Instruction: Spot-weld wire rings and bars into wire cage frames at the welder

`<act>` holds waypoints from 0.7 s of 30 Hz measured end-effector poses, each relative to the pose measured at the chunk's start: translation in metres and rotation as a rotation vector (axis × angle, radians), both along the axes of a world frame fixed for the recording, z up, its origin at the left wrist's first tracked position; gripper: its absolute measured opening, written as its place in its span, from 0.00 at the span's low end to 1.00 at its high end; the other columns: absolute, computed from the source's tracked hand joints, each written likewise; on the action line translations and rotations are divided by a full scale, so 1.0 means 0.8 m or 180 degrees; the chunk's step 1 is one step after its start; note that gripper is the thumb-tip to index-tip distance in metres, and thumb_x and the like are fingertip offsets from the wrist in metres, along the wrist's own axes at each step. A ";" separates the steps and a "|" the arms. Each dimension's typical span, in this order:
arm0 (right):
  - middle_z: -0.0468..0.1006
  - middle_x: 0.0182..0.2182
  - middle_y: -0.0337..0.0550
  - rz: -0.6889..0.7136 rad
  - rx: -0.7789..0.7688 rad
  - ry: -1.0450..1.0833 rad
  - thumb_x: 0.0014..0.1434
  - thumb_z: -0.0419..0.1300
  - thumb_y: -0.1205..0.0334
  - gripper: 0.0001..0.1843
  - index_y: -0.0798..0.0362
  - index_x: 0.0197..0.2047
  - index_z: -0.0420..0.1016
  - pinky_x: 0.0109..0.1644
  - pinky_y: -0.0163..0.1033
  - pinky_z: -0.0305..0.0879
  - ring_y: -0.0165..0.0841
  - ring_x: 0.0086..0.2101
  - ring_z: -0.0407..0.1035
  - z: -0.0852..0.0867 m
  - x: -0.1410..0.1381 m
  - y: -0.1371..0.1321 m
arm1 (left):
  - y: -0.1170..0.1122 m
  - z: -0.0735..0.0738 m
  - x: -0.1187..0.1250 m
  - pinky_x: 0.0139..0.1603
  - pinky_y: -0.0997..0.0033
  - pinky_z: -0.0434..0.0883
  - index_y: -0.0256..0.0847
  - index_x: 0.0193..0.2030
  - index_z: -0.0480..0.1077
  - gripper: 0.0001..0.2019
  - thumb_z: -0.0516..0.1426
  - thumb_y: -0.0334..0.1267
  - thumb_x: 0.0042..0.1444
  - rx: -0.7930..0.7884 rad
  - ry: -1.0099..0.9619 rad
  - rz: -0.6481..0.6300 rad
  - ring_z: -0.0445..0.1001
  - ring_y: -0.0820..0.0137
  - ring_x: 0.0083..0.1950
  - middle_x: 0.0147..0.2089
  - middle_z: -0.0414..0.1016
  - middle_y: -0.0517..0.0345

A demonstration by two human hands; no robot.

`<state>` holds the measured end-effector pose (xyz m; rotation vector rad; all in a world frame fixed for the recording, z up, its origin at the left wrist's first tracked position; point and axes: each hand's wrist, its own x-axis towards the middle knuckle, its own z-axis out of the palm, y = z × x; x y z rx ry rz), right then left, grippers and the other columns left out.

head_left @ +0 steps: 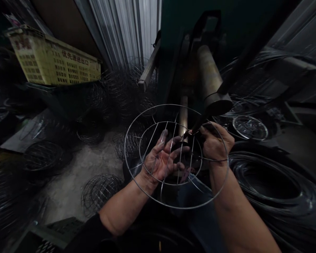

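1. Right forearm point(239, 207) passes coiled wire point(309, 196)
2. Two cylinders point(209, 70) crowd the far side of the wire frame point(181, 208)
3. Left hand point(163, 160) spreads loosely beneath, palm up; right hand point(216, 142) curls, grasp too dark to tell

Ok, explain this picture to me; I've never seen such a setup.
No robot here: a camera worn on the person's head looks forward and down at their two bare hands. The left hand, open and palm up, is beneath a round wire frame; the right hand is curled at the frame's right side, its grip too dark to make out. Beyond them is a thick metal cylinder above a thinner one. On the floor at left sits a wire basket, a yellow plastic crate farther back; coiled wire lies at right.
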<state>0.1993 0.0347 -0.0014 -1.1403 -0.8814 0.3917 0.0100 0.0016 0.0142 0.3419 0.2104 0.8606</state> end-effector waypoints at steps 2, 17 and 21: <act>0.76 0.27 0.36 0.0045 0.0015 0.0004 0.46 0.71 0.58 0.10 0.52 0.32 0.79 0.35 0.37 0.67 0.30 0.28 0.70 0.000 0.001 0.004 | 0.002 0.000 0.001 0.36 0.62 0.76 0.58 0.62 0.62 0.20 0.45 0.39 0.66 -0.0013 -0.0029 0.0019 0.70 0.53 0.60 0.67 0.62 0.54; 0.75 0.24 0.36 0.0379 -0.0427 0.0737 0.37 0.74 0.60 0.16 0.53 0.32 0.79 0.25 0.34 0.65 0.29 0.23 0.67 0.015 0.003 -0.013 | 0.001 0.002 -0.002 0.40 0.64 0.72 0.58 0.66 0.56 0.24 0.49 0.40 0.64 -0.0109 0.0144 -0.0022 0.67 0.52 0.63 0.69 0.59 0.51; 0.80 0.32 0.44 0.1394 -0.1171 0.1036 0.32 0.76 0.63 0.22 0.52 0.35 0.80 0.29 0.38 0.71 0.36 0.29 0.74 0.011 0.024 -0.067 | 0.001 0.002 -0.004 0.46 0.63 0.71 0.44 0.66 0.56 0.26 0.52 0.37 0.61 -0.0176 0.0000 -0.0292 0.70 0.56 0.60 0.61 0.67 0.39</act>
